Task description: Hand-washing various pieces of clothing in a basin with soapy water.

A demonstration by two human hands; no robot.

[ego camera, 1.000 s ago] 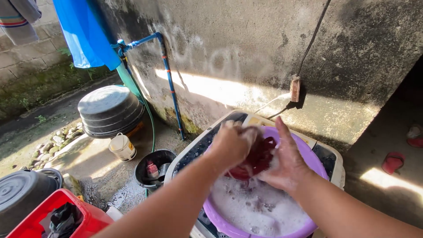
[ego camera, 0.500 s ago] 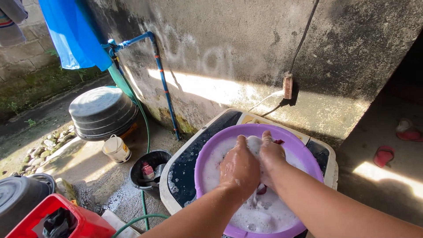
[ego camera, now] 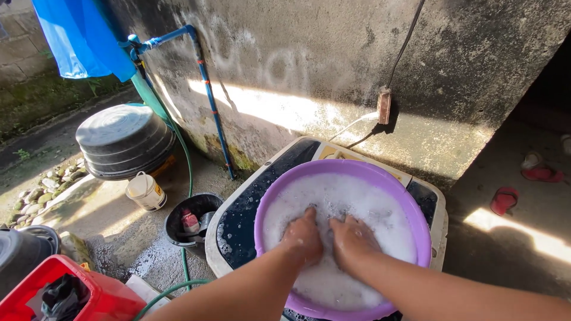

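Head view, left to right: red plastic bin [ego camera: 101,300] at bottom-left corner with dark cloth [ego camera: 56,297] inside; grey basin edge [ego camera: 18,255] just beside it; stacked upturned grey tubs [ego camera: 122,139] further back on wet ground; small white bucket [ego camera: 146,191] near the tubs; blue tarp [ego camera: 77,35] hanging top left; blue pipe [ego camera: 208,95] running down concrete wall [ego camera: 333,53]; green hose [ego camera: 178,142] dropping past black bucket [ego camera: 189,223], small red item inside; white washing machine [ego camera: 238,220] with dark lid panels, purple basin [ego camera: 410,214] resting on top, filled with white soapy foam [ego camera: 357,208]; left hand [ego camera: 302,238] sunk in foam near basin centre, fingers curled downward, grip hidden by suds, cannot tell what is pinched; right hand [ego camera: 352,238] just beside it, nearly touching, fingers bent into foam, hold likewise hidden; no cloth visible above suds; wall socket [ego camera: 384,106] with cable above basin; red sandals [ego camera: 505,199] on shaded floor far right.
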